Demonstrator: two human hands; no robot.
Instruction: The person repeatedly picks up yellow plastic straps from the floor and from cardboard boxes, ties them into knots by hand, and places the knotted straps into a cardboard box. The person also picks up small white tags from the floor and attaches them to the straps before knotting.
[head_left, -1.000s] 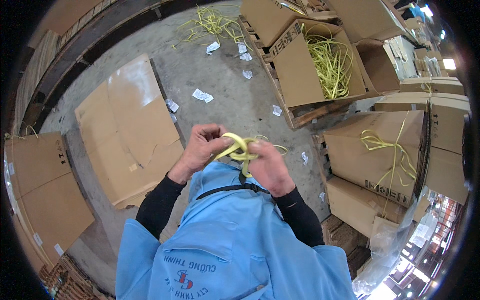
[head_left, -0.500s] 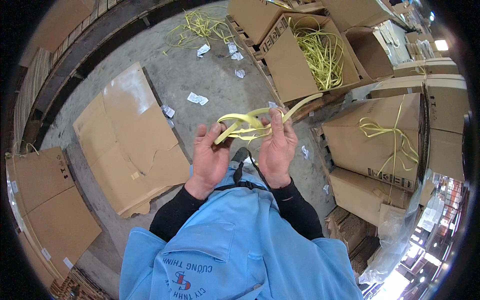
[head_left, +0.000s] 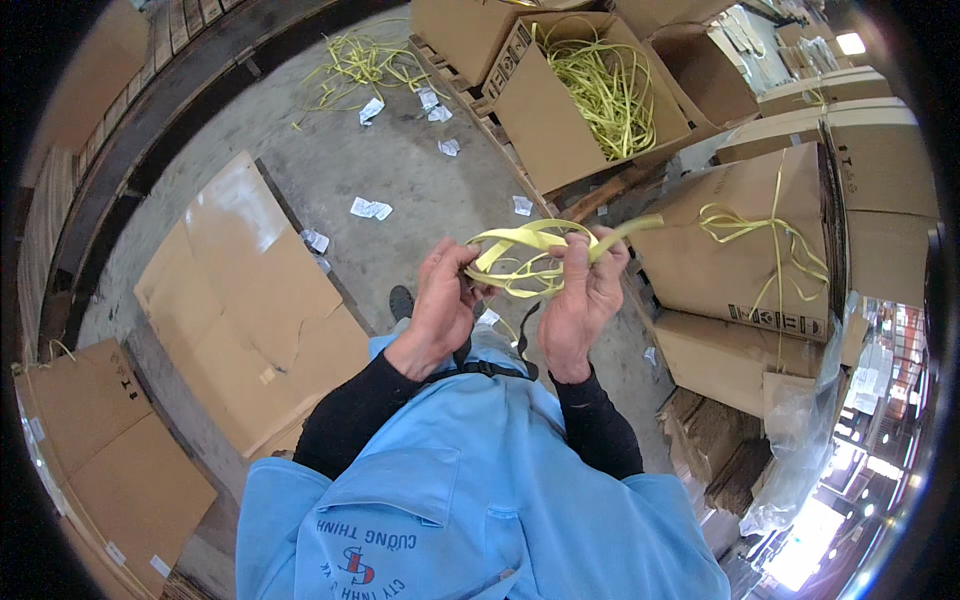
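A loosely looped yellow strap (head_left: 530,238) spans the space between my two hands, above the floor in front of my waist. My left hand (head_left: 440,305) is closed, its thumb and fingers pinching the left end of the loops. On the other side my right hand (head_left: 582,305) grips the strap between thumb and fingers. A free end of the strap sticks out past the right fingers toward the right. Under the loops hang thinner strands.
A carton (head_left: 560,130) full of yellow straps stands at the upper right; more straps (head_left: 365,70) lie on the floor. A flat cardboard sheet (head_left: 240,310) is at left. Stacked boxes (head_left: 750,230) stand at right, with scattered paper scraps (head_left: 371,208) around.
Both hands have shifted to the right with the strap, and its loops look wider. The surroundings have slid left in view, and a shoe shows below the hands.
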